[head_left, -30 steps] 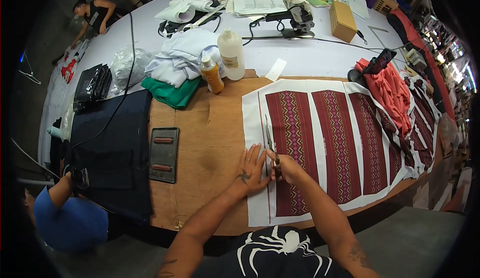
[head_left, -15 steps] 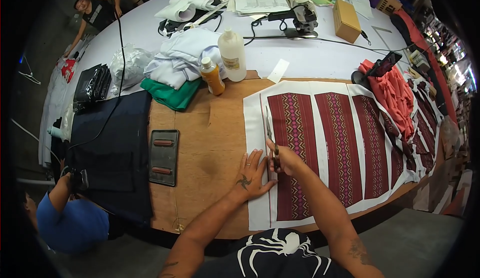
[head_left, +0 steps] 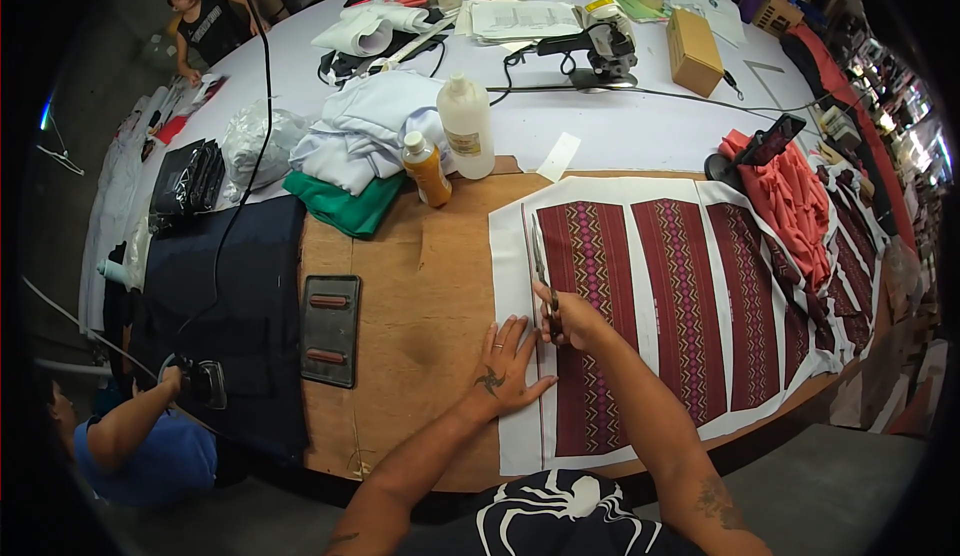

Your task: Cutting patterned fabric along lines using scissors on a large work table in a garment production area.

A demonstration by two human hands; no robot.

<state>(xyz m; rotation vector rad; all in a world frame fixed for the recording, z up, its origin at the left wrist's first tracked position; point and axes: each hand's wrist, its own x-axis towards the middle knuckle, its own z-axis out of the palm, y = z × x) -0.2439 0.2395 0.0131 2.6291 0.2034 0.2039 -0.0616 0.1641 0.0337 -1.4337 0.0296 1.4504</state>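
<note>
Spreading flat over the white left margin of the patterned fabric (head_left: 688, 326), the left hand (head_left: 508, 368) has its fingers slightly apart, pointing to the far edge of the table (head_left: 405, 276), thumb stuck out to the right. And just beside it, the right hand (head_left: 568, 320), curled around the handles of the scissors (head_left: 538, 248), blades along the pale strip left of the first maroon panel, tips toward the far edge! The fabric itself lies along the table's near edge, right of the middle, its right end bunched up. A heap of coral cloth (head_left: 775, 201) sits by that bunched end, with a phone (head_left: 775, 140) on a stand right there.

Over to the left, a dark tray (head_left: 330, 331) with two reddish bars lies beside a broad navy cloth (head_left: 225, 296) at the near left corner. And there's a co-worker in blue (head_left: 150, 456), hand at an iron (head_left: 208, 384) over that cloth! Beyond, an amber bottle (head_left: 428, 171) and a taller whitish bottle (head_left: 465, 121) stand close together, green cloth (head_left: 345, 208) near them. Toward the far edge: a corded power tool (head_left: 605, 51) and a brown box (head_left: 695, 53).
</note>
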